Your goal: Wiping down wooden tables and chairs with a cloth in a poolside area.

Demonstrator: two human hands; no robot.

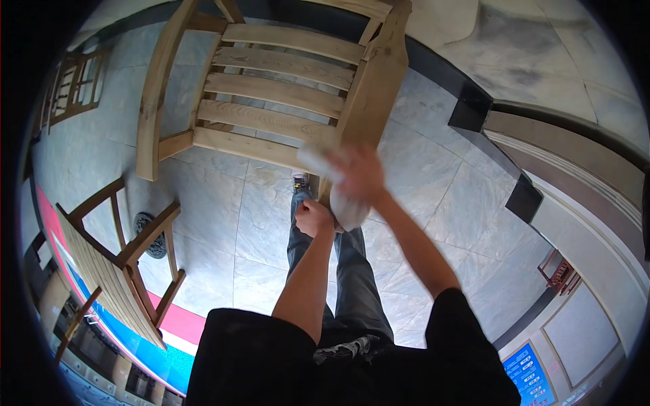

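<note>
My right hand (358, 170), blurred, presses a pale cloth (350, 210) onto the wide right armrest (373, 101) of a wooden slatted chair (277, 81). Part of the cloth sticks out to the left of the fingers, and the rest hangs over the armrest's front end. Beside that front end my left hand (312, 218) is curled into a fist, with nothing visible in it. Whether it touches the wood cannot be seen. Bare slats form the seat, and the left armrest (160, 91) stands across from the right one. The cloth and right hand hide the armrest's front part.
A smaller wooden piece with a slatted top (109, 279) lies tipped on the tiled floor (213, 208) at left, near a round black drain cover or mat (150, 235). A dark-based wall step (472, 109) runs along the right. My legs (355, 274) stand close to the chair's front.
</note>
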